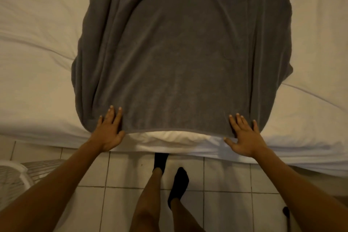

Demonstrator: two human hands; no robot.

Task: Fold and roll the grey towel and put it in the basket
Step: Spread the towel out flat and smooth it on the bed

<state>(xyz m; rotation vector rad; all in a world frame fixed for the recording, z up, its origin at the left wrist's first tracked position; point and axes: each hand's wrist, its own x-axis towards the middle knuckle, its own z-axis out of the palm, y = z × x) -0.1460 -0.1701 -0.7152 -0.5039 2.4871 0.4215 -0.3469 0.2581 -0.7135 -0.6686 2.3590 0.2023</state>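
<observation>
Towel spread on bed, near hem just past my fingertips, rest running away from them toward the far side. Left hand flat on the near left corner, fingers straight and spread, pressing, gripping nothing. Right hand the same on the near right corner, fingers straight, thumb out along the hem, nothing gripped.

Step in hand, my read: flattening before the first fold. To do it well I'd sweep both palms outward and away from the hem, pushing the ridges off to the sides. Then pinch each near corner and carry the hem up to the far edge, matching corners, not dragging the sheet with it. Keep the hem straight; a crooked first fold makes a lopsided roll.

Towel look: dark grey terry, soft, thick, limp. Middle between my hands lies fairly smooth. Outside my left fingers, long ridges and a bunched, rolled-under edge. Outside my right fingers, similar ridges and a wavy border. Far end is rumpled, one flap turned over at the far right; top edge cut off by the frame.

Basket: can't confirm. A white slatted thing sits on the floor left of my left arm, could be it, can't tell.
</observation>
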